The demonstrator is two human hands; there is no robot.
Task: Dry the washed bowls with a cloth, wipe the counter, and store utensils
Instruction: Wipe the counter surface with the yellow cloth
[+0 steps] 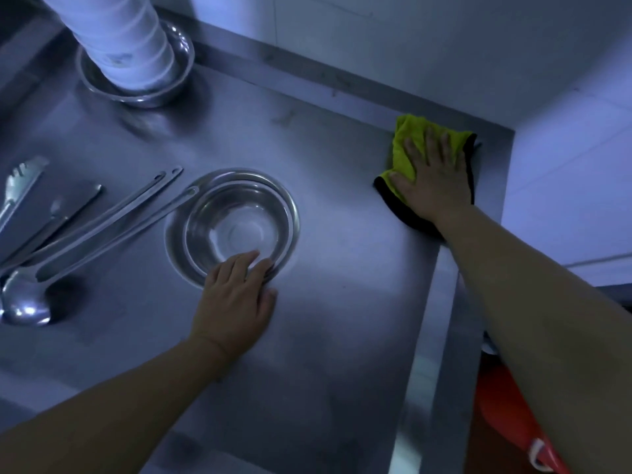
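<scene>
Steel bowls (232,227) nested, white bowls (126,42) stacked in steel bowl (136,94)

Yellow-green cloth (410,148) edged black; silvery steel bowls (236,227) and counter (342,302).
</scene>
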